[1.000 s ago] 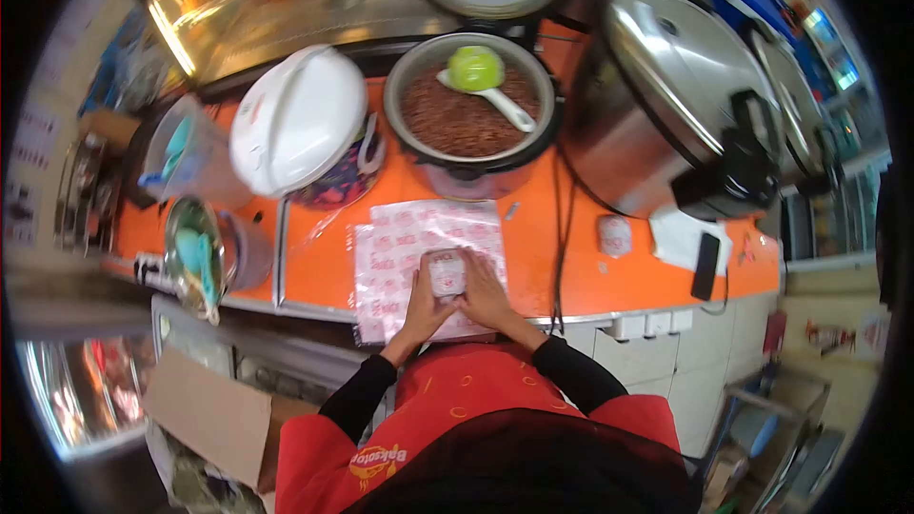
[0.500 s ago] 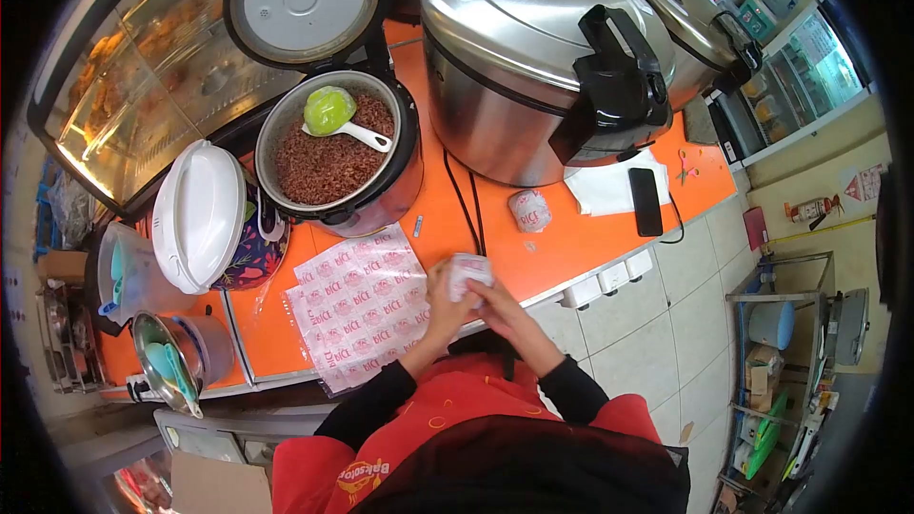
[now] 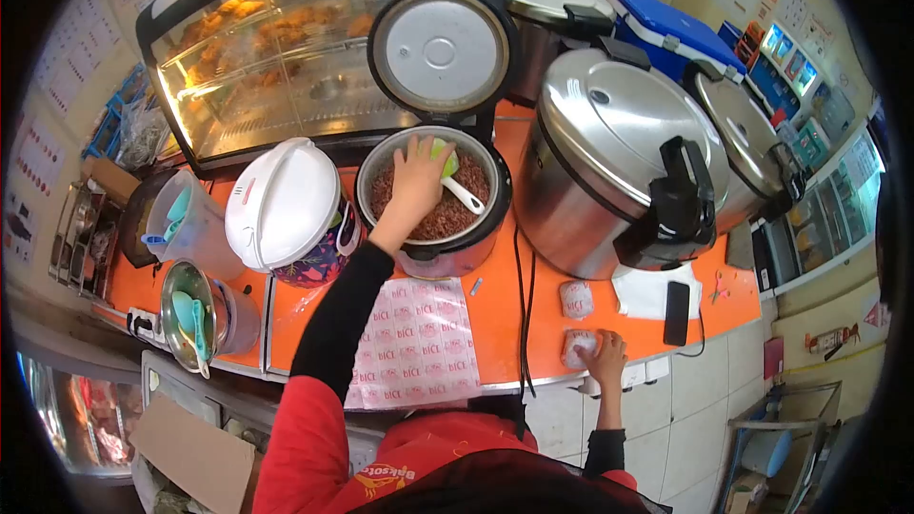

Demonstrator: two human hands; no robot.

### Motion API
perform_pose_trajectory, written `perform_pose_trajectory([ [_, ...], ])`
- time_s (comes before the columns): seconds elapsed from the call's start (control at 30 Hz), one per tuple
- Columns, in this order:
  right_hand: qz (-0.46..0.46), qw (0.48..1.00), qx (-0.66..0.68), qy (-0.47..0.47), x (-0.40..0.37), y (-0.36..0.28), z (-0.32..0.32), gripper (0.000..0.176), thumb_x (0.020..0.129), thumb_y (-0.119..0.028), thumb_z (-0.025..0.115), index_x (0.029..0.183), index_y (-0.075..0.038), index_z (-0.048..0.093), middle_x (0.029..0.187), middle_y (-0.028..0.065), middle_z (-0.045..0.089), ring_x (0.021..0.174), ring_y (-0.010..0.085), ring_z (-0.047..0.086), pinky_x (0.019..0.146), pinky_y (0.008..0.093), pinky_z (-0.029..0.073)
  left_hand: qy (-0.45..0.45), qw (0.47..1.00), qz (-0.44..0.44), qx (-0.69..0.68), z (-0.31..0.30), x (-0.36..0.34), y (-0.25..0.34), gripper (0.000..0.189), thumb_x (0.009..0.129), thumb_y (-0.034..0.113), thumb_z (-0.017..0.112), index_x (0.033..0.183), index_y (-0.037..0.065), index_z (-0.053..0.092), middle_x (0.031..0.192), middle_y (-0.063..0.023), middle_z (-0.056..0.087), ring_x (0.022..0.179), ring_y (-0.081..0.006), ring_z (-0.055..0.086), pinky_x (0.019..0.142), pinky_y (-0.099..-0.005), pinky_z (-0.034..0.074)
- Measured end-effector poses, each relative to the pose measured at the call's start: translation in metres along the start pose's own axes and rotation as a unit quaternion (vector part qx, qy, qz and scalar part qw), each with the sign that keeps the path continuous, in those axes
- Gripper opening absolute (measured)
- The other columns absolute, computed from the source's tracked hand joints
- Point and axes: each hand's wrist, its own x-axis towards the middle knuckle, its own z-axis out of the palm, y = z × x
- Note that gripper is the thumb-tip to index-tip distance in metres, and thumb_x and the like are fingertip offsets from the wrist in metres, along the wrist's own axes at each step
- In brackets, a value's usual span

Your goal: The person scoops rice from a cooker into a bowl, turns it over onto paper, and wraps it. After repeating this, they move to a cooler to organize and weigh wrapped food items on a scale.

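Observation:
Over the open rice cooker (image 3: 500,192), my left hand (image 3: 419,177) reaches in with its fingers spread, beside a green scoop (image 3: 447,159) with a white handle (image 3: 466,197). Reddish-brown rice (image 3: 443,222) fills the pot. Close to the table's front edge, my right hand (image 3: 603,359) has its fingers on a small wrapped packet (image 3: 577,347), which rests on the orange table (image 3: 500,324). Another wrapped packet (image 3: 576,299) lies just behind it. Printed wrapping sheets (image 3: 419,343) lie flat in front of the cooker.
Large steel cookers (image 3: 609,152) stand at the right, near a black phone (image 3: 677,313) on the table. Black cables (image 3: 525,324) cross the table. To the left are a white-lidded container (image 3: 286,200) and a metal bowl (image 3: 181,309). A glass food case (image 3: 276,57) stands behind.
My hands have parted: the left moved up into the cooker, the right moved right and set the wrapped packet on the table beside the other. The view has shifted.

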Motion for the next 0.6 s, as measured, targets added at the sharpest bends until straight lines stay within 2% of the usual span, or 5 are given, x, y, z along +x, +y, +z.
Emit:
perform_pose_trajectory([
  [0.13, -0.109, 0.969, 0.085, 0.206, 0.007, -0.106, -0.071, 0.046, 0.068, -0.025, 0.072, 0.110, -0.012, 0.055, 0.109, 0.0099, 0.052, 0.105, 0.0277, 0.046, 0.086, 0.0427, 0.034, -0.201, 0.975, 0.068, 0.065, 0.039, 0.030, -0.028, 0.068, 0.072, 0.010, 0.065, 0.134, 0.023, 0.040, 0.124, -0.0145, 0.048, 0.118, -0.0328, 0.044, 0.089, -0.0467, 0.039],
  [0.23, -0.281, 0.919, 0.164, 0.223, 0.035, -0.181, -0.106, 0.030, 0.071, -0.019, 0.069, 0.098, -0.011, 0.060, 0.098, 0.0064, 0.057, 0.098, 0.0261, 0.051, 0.085, 0.0399, 0.035, -0.180, 0.972, 0.114, 0.095, 0.039, 0.036, -0.032, 0.054, 0.079, 0.014, 0.061, 0.130, 0.015, 0.043, 0.117, -0.0145, 0.051, 0.109, -0.0310, 0.051, 0.080, -0.0429, 0.046],
  [0.33, -0.394, 0.889, 0.133, 0.191, 0.079, -0.259, -0.121, 0.021, 0.071, -0.018, 0.069, 0.090, -0.012, 0.062, 0.088, 0.0048, 0.059, 0.088, 0.0249, 0.053, 0.080, 0.0374, 0.037, -0.244, 0.967, 0.011, -0.075, 0.003, 0.045, -0.051, 0.057, 0.075, 0.015, 0.066, 0.127, 0.006, 0.042, 0.114, -0.0209, 0.052, 0.104, -0.0359, 0.053, 0.086, -0.0423, 0.044],
  [0.57, -0.421, 0.875, -0.221, 0.089, 0.193, -0.367, -0.043, 0.030, 0.079, -0.033, 0.062, 0.095, -0.008, 0.069, 0.096, 0.0058, 0.063, 0.093, 0.0234, 0.055, 0.083, 0.0374, 0.036, 0.059, 0.941, -0.174, -0.285, -0.018, -0.011, -0.120, 0.046, 0.087, 0.027, 0.055, 0.121, -0.001, 0.043, 0.109, -0.0241, 0.056, 0.092, -0.0383, 0.059, 0.080, -0.0413, 0.049],
  [0.6, -0.409, 0.877, -0.243, 0.061, 0.207, -0.372, -0.031, 0.031, 0.079, -0.034, 0.061, 0.095, -0.009, 0.069, 0.100, 0.0066, 0.063, 0.097, 0.0237, 0.056, 0.084, 0.0376, 0.037, 0.054, 0.841, -0.279, -0.461, -0.052, -0.022, -0.111, 0.045, 0.090, 0.031, 0.050, 0.122, 0.001, 0.042, 0.111, -0.0218, 0.056, 0.094, -0.0352, 0.060, 0.081, -0.0424, 0.050],
])
